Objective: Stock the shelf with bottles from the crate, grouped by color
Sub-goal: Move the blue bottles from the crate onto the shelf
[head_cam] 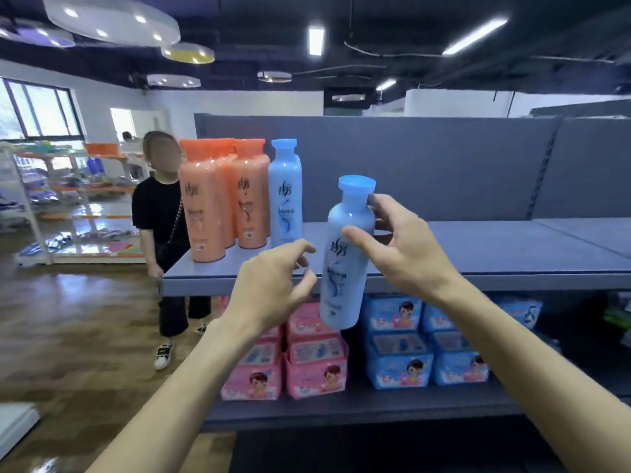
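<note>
Head view: right hand (pixel 406 247) grips blue bottle (pixel 346 254) near its neck, carrying it toward the shelved blue bottle (pixel 285 192) at ten o'clock for colour grouping; left hand (pixel 273 285) hovers loosely curled, empty.

bystander's face (pixel 161 151) blurred, rear orange bottles (pixel 223 186) half-hidden

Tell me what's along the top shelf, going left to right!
Orange bottles → blue bottle on the shelf → left hand → blue bottle being held → right hand, then bare shelf.
</note>
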`<state>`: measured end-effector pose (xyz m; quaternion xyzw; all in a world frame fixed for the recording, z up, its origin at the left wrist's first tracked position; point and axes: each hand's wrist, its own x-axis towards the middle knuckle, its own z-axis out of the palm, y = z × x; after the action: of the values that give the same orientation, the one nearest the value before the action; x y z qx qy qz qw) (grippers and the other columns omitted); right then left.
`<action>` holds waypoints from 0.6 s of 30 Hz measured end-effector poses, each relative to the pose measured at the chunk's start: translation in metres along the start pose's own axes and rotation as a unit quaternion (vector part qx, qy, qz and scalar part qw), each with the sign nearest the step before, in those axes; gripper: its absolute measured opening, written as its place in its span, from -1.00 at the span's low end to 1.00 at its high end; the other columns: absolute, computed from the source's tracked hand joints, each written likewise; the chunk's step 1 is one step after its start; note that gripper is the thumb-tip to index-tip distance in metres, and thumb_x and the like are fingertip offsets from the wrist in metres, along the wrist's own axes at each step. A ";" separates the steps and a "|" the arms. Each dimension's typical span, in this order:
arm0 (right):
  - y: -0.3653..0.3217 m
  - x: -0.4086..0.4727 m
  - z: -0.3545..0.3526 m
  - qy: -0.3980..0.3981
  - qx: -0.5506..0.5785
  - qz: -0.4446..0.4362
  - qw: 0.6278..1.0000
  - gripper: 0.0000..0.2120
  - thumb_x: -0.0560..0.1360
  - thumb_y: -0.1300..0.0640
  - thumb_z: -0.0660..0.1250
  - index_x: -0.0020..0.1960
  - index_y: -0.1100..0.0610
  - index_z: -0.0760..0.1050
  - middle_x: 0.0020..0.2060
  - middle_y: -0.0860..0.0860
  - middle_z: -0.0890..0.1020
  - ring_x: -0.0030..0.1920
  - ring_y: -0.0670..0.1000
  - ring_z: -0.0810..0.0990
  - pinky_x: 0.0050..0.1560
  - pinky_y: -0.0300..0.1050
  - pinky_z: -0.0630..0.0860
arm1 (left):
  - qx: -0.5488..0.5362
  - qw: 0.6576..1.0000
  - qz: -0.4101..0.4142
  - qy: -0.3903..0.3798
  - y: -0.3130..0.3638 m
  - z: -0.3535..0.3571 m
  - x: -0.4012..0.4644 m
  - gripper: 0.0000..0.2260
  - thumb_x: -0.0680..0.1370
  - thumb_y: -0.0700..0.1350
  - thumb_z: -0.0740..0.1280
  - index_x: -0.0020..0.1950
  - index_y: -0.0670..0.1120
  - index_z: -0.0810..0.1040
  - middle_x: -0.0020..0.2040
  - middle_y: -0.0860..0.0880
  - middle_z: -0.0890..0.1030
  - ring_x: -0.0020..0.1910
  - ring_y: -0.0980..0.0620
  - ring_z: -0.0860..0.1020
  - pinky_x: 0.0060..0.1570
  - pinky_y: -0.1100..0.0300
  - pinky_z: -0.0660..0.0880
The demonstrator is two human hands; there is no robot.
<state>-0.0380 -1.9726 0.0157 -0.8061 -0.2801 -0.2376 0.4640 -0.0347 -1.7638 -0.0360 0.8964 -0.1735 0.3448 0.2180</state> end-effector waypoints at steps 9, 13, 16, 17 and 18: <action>-0.031 0.076 -0.017 0.019 -0.044 -0.011 0.999 -0.61 0.55 -0.01 0.38 0.33 0.05 0.44 0.07 -0.11 0.65 0.01 -0.19 0.64 -0.02 -0.22 0.62 | 0.035 0.999 0.000 0.004 0.005 -0.027 0.055 -0.78 0.51 -0.01 0.31 0.15 0.09 0.52 -0.10 0.15 0.63 -0.05 0.06 0.61 -0.09 0.03 0.56; -0.021 0.097 -0.010 0.006 -0.071 0.009 0.997 -0.69 0.55 -0.02 0.37 0.25 0.04 0.46 -0.01 -0.10 0.66 -0.04 -0.11 0.65 0.01 -0.13 0.59 | 0.051 0.998 -0.016 -0.014 0.002 -0.026 0.067 -0.77 0.51 0.00 0.29 0.16 0.08 0.52 -0.07 0.14 0.64 -0.04 0.03 0.62 -0.07 0.02 0.55; -0.012 0.106 -0.003 -0.001 -0.091 0.026 0.996 -0.73 0.55 -0.03 0.36 0.20 0.03 0.44 -0.08 -0.14 0.63 -0.10 -0.14 0.61 -0.13 -0.22 0.53 | 0.056 0.998 -0.021 -0.023 -0.002 -0.025 0.072 -0.76 0.52 0.00 0.28 0.18 0.07 0.52 -0.06 0.13 0.65 -0.04 0.01 0.62 -0.08 0.02 0.56; -0.009 0.107 0.000 -0.001 -0.095 0.033 0.995 -0.72 0.55 -0.03 0.36 0.21 0.03 0.44 -0.09 -0.14 0.61 -0.11 -0.15 0.60 -0.16 -0.25 0.50 | 0.057 0.998 -0.021 -0.025 -0.002 -0.024 0.074 -0.75 0.52 0.00 0.28 0.19 0.06 0.52 -0.05 0.12 0.65 -0.04 0.01 0.62 -0.08 0.02 0.56; -0.005 0.108 0.003 -0.002 -0.097 0.041 0.994 -0.70 0.55 -0.03 0.36 0.22 0.04 0.43 -0.08 -0.13 0.60 -0.11 -0.13 0.60 -0.18 -0.26 0.51 | 0.057 0.998 -0.020 -0.027 -0.003 -0.024 0.074 -0.74 0.53 0.00 0.28 0.20 0.06 0.51 -0.05 0.12 0.65 -0.04 0.01 0.62 -0.08 0.02 0.56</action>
<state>0.0380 -1.9429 0.0870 -0.8587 -0.2236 -0.2429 0.3919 0.0060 -1.7615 0.0306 0.9197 -0.1415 0.3250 0.1687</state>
